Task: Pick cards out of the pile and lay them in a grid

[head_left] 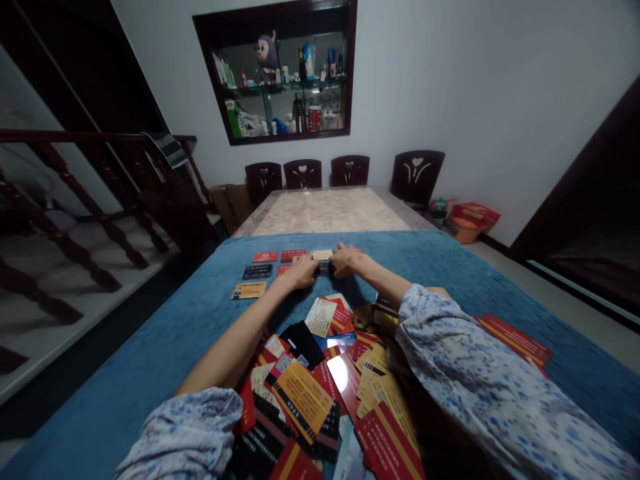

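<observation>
My left hand point(303, 271) and my right hand point(346, 261) are stretched forward over the blue cloth, fingers bent and closed. Between them lies a dark card point(324, 268), gripped at its left and right edges. Just beyond it is a cream card point(321, 254), partly covered by my fingers. To the left, cards lie in rows: two red ones point(265, 256) point(293, 255) at the back, a black card point(257, 271) and a partly hidden red card point(283, 269) in front, and a gold card point(249, 290) nearest me.
A loose heap of red, black and gold cards point(304, 395) spreads below my forearms. More red cards point(517, 339) lie at the right. The blue cloth point(165, 333) covers the near table; its patterned top point(335, 210) shows beyond. Chairs point(417, 175) stand at the far end.
</observation>
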A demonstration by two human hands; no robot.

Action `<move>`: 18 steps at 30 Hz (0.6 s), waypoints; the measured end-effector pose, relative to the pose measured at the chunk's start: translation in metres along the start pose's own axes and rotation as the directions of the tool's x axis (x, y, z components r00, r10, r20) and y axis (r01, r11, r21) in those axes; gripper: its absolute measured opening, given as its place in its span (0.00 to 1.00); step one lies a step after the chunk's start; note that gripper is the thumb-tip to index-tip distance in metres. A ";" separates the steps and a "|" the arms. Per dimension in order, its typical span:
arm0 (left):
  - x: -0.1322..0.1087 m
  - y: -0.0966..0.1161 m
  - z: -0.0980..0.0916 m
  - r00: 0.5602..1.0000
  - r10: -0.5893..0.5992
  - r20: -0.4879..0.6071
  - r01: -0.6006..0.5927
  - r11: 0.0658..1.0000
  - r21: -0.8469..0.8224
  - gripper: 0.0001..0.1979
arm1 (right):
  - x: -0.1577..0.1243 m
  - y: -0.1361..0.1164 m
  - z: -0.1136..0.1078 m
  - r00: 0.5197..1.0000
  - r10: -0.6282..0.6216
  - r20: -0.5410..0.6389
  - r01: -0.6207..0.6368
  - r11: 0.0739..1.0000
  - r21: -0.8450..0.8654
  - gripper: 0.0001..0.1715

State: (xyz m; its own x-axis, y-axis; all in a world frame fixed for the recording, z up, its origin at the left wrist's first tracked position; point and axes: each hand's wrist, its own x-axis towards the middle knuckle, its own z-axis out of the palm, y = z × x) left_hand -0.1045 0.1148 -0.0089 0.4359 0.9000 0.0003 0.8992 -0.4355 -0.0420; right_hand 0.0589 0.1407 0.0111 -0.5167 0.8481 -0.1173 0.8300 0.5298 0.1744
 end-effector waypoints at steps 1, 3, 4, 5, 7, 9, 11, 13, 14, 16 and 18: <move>-0.001 0.000 0.000 1.000 0.000 -0.004 0.000 1.000 -0.005 0.17 | -0.001 0.000 -0.001 1.000 -0.002 0.000 0.002 1.000 -0.004 0.28; -0.003 0.000 -0.001 1.000 0.002 -0.006 -0.002 1.000 -0.005 0.17 | -0.003 -0.001 -0.002 1.000 -0.008 0.002 0.009 1.000 -0.013 0.27; -0.005 0.000 -0.001 1.000 0.002 -0.004 -0.002 1.000 -0.004 0.17 | -0.004 -0.001 -0.002 1.000 -0.018 0.003 0.018 1.000 -0.023 0.27; -0.006 0.000 -0.002 1.000 0.003 -0.004 -0.003 1.000 -0.005 0.17 | -0.005 -0.001 -0.003 1.000 -0.032 0.001 0.032 0.999 -0.037 0.26; -0.009 0.000 -0.002 1.000 0.004 -0.003 -0.004 1.000 -0.013 0.17 | -0.008 -0.001 -0.004 0.998 -0.061 -0.008 0.060 0.995 -0.073 0.25; -0.012 0.000 -0.003 1.000 0.006 -0.008 -0.006 1.000 -0.017 0.16 | -0.012 0.000 -0.004 0.996 -0.083 -0.024 0.080 0.992 -0.102 0.25; -0.016 0.000 -0.003 1.000 0.009 -0.020 -0.009 1.000 -0.011 0.16 | -0.016 0.001 -0.003 0.995 -0.086 -0.051 0.080 0.991 -0.105 0.24; -0.020 0.001 -0.004 0.999 0.012 -0.036 -0.012 1.000 -0.004 0.16 | -0.022 0.003 -0.003 0.993 -0.088 -0.079 0.080 0.992 -0.093 0.24; -0.023 0.001 -0.004 0.999 0.012 -0.043 -0.012 1.000 -0.001 0.16 | -0.025 0.004 -0.003 0.992 -0.087 -0.090 0.080 0.993 -0.083 0.24; -0.028 0.003 -0.005 0.999 0.008 -0.053 -0.008 1.000 0.004 0.16 | -0.032 0.005 -0.003 0.991 -0.087 -0.102 0.081 0.995 -0.060 0.23; -0.032 0.004 -0.005 0.998 0.002 -0.057 -0.002 1.000 0.004 0.17 | -0.041 0.006 -0.002 0.990 -0.083 -0.116 0.080 0.996 -0.034 0.23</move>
State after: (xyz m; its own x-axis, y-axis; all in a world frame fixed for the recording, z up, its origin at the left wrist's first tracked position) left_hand -0.1143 0.0839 -0.0043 0.4391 0.8966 0.0570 0.8983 -0.4370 -0.0459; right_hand 0.0843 0.1092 0.0189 -0.6046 0.7963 -0.0175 0.7786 0.5955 0.1978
